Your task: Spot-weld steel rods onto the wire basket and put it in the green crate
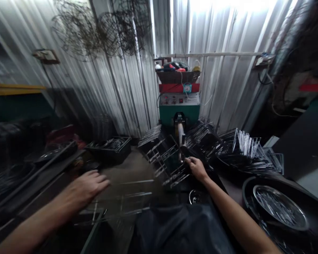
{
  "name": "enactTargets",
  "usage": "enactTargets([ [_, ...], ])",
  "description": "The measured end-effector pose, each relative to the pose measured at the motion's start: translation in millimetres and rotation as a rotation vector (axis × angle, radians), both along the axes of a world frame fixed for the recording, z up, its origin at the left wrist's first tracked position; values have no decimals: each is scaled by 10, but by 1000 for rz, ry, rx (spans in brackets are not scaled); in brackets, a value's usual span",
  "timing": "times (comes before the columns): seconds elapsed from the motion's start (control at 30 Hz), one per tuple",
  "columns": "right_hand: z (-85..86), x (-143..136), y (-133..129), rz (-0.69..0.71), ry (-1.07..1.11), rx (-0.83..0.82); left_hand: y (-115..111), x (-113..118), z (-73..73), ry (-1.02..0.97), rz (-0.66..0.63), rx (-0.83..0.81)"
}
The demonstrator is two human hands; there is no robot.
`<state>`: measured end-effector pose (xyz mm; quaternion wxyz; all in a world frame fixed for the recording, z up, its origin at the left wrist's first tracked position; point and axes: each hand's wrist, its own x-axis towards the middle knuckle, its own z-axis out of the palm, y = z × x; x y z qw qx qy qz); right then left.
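My left hand (88,187) is over the floor at the left, blurred by motion, its fingers partly bent; whether they grip anything does not show. Below and right of it is a smeared wire frame (136,194). My right hand (197,168) is closed, thumb and fingertips together, beside the lower tip of the machine's arm (182,135). What it pinches, if anything, is too small to make out. Stacked metal wire racks (161,155) lean left of that arm. Behind stands the green machine (178,110) with switches on its panel.
More wire pieces (205,137) are heaped right of the machine, with wire frames (249,150) farther right. A round metal tray (279,208) of thin rods sits in a black tub at the lower right. A dark crate (110,150) stands left, near the corrugated wall.
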<state>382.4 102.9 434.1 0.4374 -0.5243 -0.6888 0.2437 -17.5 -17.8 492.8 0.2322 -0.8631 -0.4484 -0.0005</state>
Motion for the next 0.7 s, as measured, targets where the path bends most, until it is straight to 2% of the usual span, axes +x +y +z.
enactTargets([
  [0.07,13,-70,-83,27,132,31,-298,-213,33,17,108,64],
  [0.17,-38,-173,-218,22,141,34,-710,-260,50,86,322,3],
  [0.23,-135,-205,-272,-14,95,17,-865,-220,-45,109,466,-98],
  [0.27,-196,-203,-282,-28,62,-6,-906,-213,-144,97,529,-153],
  [0.33,-327,-165,-276,-67,-13,-67,-954,-238,-446,12,601,-246],
  [0.47,-517,-26,-242,-142,-135,-211,-1000,-344,-1281,-236,764,-470],
  [0.6,-551,20,-255,-237,-233,-316,-928,-385,-2107,-318,845,-595],
  [0.7,-516,-38,-277,-242,-286,-364,-782,-389,-2622,-371,902,-698],
])
